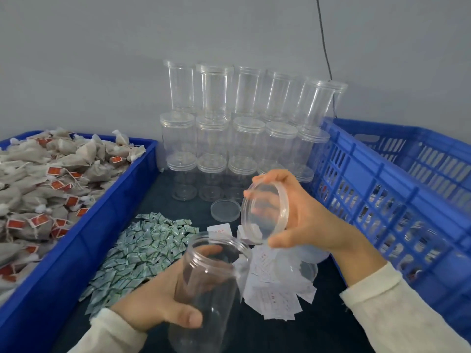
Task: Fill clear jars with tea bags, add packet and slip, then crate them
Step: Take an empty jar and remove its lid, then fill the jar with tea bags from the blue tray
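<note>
**Open jar in the left hand, its lid in the right**

The left hand point(163, 299) wraps its fingers and thumb around one clear jar point(209, 284), tilted with its open mouth facing up and away, held over the near middle of the dark table point(293, 337). The right hand point(303, 220) pinches one clear lid point(265, 215) by its rim, fingertips on the top edge and thumb under the bottom edge; the lid is tipped on edge, just above and to the right of the jar mouth, not touching it.

One more loose lid point(225, 209) lies flat on the table behind the hands. Against the far wall stands a stack of lidded empty jars point(237, 128), three tiers high with about five across each tier; the exact count is unclear where clear plastic overlaps.

Along the table's left edge, one blue tray point(102, 215) holds a heap of tea bags point(43, 184) with red tags, too many to count. Between tray and jar lies a pile of green-printed packets point(142, 248); right of the jar, a pile of white paper slips point(272, 291). One blue slotted crate point(397, 200) fills the right edge.
</note>
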`<state>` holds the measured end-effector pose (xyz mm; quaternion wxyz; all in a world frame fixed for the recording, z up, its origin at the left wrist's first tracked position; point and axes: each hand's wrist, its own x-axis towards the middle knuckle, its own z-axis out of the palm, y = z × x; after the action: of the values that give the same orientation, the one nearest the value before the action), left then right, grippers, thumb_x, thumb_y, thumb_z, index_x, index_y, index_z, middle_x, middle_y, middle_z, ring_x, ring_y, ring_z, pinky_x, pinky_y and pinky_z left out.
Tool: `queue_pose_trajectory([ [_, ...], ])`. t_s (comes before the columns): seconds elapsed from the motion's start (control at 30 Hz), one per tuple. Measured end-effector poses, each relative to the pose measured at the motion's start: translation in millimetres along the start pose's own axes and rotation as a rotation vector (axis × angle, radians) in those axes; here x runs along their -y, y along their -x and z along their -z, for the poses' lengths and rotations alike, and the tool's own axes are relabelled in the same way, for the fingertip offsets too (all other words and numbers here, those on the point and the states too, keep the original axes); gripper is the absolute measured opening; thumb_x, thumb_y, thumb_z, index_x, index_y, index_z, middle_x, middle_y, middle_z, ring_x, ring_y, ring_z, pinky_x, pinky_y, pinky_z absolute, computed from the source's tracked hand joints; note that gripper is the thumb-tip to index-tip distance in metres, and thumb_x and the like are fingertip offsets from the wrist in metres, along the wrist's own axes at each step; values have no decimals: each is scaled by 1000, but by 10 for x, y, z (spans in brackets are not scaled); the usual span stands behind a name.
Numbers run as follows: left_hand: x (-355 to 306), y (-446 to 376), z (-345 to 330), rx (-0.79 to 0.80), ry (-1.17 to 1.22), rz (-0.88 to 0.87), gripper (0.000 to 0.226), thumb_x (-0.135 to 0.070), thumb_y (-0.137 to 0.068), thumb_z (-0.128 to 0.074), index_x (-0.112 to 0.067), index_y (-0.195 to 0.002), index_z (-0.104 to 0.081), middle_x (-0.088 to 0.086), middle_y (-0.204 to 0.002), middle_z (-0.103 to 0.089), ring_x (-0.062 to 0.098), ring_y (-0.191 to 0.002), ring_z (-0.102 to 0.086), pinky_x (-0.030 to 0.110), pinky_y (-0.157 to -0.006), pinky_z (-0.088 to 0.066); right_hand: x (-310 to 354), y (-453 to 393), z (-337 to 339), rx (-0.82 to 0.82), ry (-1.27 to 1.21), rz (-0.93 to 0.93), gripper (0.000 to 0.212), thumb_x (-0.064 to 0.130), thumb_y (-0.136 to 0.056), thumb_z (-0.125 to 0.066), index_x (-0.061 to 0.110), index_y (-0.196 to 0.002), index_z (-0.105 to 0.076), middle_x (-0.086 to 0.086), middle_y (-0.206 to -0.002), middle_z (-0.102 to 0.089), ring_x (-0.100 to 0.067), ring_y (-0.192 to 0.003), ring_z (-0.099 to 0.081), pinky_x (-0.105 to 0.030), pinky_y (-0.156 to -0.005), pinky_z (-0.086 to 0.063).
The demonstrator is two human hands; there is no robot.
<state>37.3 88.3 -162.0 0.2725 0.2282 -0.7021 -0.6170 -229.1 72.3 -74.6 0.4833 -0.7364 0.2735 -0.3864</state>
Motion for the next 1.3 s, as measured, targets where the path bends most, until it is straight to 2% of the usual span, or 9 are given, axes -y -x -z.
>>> queue_pose_trajectory([
  [0.07, 52, -1, 12, -90, 86, -9, 110, -35, -57, -92, -21, -143, -26, -3, -144, -49, 22, -133, -47, 30, -106, -41, -106, -159, 42, -100, 36, -29, 67, 12, -61, -79, 50, -103, -43, 24, -117, -51, -10, -133, -45, -29, -103, -45],
  [0.17, 90, -17, 8, -245, 183, -11, 121, -36, -43, -97, -20, -141, -27, -9, -136, -57, 17, -128, -52, 21, -98, -45, -292, -471, 72, -304, 40, -36, 69, 27, -53, -83, 32, -103, -36, 9, -119, -48, -8, -121, -53, -23, -95, -47],
  [0.27, 126, 1, -10, -383, 193, -42, 118, -30, -42, -97, -25, -140, -31, -6, -135, -58, 17, -126, -53, 22, -94, -49, -529, -765, 28, -557, 239, -96, 65, 47, -46, -85, 28, -90, -41, 17, -111, -55, -5, -102, -58, -15, -77, -48],
  [0.37, 181, 11, -28, -541, 147, -59, 112, -31, -42, -96, -35, -136, -35, -9, -133, -59, 13, -124, -55, 27, -97, -50, -898, -954, -11, -681, 472, -248, 52, 52, -56, -83, 30, -82, -44, 17, -103, -57, -10, -95, -57, -15, -66, -42],
  [0.5, 274, 13, -21, -692, 75, -55, 117, -39, -36, -95, -39, -136, -36, -16, -131, -58, 6, -122, -55, 35, -100, -48, -1372, -1093, -41, -671, 693, -469, 48, 57, -62, -80, 25, -78, -48, 3, -100, -55, -14, -88, -51, -25, -61, -36],
  [0.7, 358, 22, 2, -750, 23, -57, 113, -43, -39, -95, -45, -135, -35, -20, -133, -54, 3, -126, -50, 41, -105, -43, -1672, -1144, -42, -606, 722, -667, 46, 57, -63, -80, 23, -73, -50, 1, -90, -60, -19, -83, -57, -29, -61, -40],
  [0.77, 381, 22, -9, -778, 21, -69, 108, -48, -38, -94, -51, -130, -38, -21, -132, -54, 3, -127, -49, 39, -104, -44, -1706, -1137, -42, -565, 736, -712, 50, 57, -64, -80, 21, -83, -50, 1, -96, -59, -20, -88, -56, -30, -60, -39],
  [0.93, 429, 2, -26, -819, 36, -48, 109, -37, -39, -93, -45, -132, -36, -23, -130, -54, 3, -126, -49, 45, -106, -43, -1699, -1157, -27, -490, 781, -794, 79, 57, -67, -79, 13, -121, -42, -10, -121, -55, -28, -111, -53, -41, -87, -49],
  [1.3, 426, 32, -27, -827, -21, -51, 111, -39, -38, -92, -46, -133, -34, -26, -128, -54, -1, -126, -48, 35, -107, -41, -1551, -1219, -44, -426, 870, -762, 82, 50, -70, -80, 12, -133, -43, -7, -135, -49, -27, -122, -48, -37, -95, -45],
])
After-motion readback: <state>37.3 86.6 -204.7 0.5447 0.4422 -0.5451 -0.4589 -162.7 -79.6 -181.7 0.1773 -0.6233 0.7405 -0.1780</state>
